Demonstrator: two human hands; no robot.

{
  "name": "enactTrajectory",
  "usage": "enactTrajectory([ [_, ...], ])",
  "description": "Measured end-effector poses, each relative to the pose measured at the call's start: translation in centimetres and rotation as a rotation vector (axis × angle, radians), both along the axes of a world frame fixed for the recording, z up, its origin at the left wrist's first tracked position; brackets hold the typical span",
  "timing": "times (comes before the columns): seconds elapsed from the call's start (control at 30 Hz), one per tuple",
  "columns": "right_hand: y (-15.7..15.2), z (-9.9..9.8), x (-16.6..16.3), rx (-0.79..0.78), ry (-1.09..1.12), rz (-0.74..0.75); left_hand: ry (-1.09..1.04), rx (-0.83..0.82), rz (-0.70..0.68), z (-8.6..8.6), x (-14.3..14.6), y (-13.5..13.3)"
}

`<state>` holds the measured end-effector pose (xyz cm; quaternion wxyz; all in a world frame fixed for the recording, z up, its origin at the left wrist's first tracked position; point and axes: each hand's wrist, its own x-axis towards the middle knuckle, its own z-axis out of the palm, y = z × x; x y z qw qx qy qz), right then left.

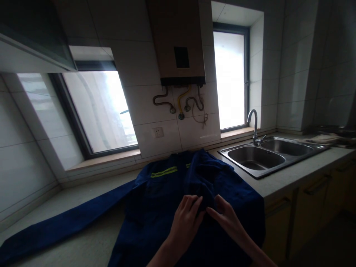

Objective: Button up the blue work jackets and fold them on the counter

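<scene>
A dark blue work jacket (161,207) with yellow-green stripes lies spread over the counter, one sleeve (75,218) stretched out to the left. Its other sleeve (198,174) is folded in across the front. At the end of that folded sleeve, my left hand (187,213) has its fingers curled onto the cloth. Close by on the right, my right hand (225,213) pinches the same dark fabric between thumb and fingers. Both hands nearly meet. The exact edge of cloth in the fingers is too dark to make out.
A double steel sink (254,172) with a faucet (253,128) is set into the counter (289,176) on the right. A cloth (329,139) lies beyond it. On the wall hangs a water heater (178,40) with pipes, above a socket (158,132). Windows flank it.
</scene>
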<state>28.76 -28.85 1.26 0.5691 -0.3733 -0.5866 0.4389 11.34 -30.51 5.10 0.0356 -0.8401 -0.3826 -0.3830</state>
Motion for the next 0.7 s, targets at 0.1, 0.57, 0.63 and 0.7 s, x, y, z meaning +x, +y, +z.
enactTrajectory([
  [0.1,-0.1,-0.2,-0.5,0.008,-0.02,-0.062,-0.04,-0.108,-0.056,-0.1,0.0,0.0],
  [0.57,-1.0,0.4,-2.2,-0.101,0.157,0.107,-0.545,-0.36,0.069,-1.2,0.6,-0.1],
  [0.63,-1.0,0.2,-2.5,-0.083,0.149,0.097,-0.602,-0.437,0.12,-0.8,0.7,-0.1],
  [0.7,-1.1,-0.1,-2.7,-0.078,0.127,0.031,-0.637,-0.49,0.139,-0.7,0.7,0.0],
])
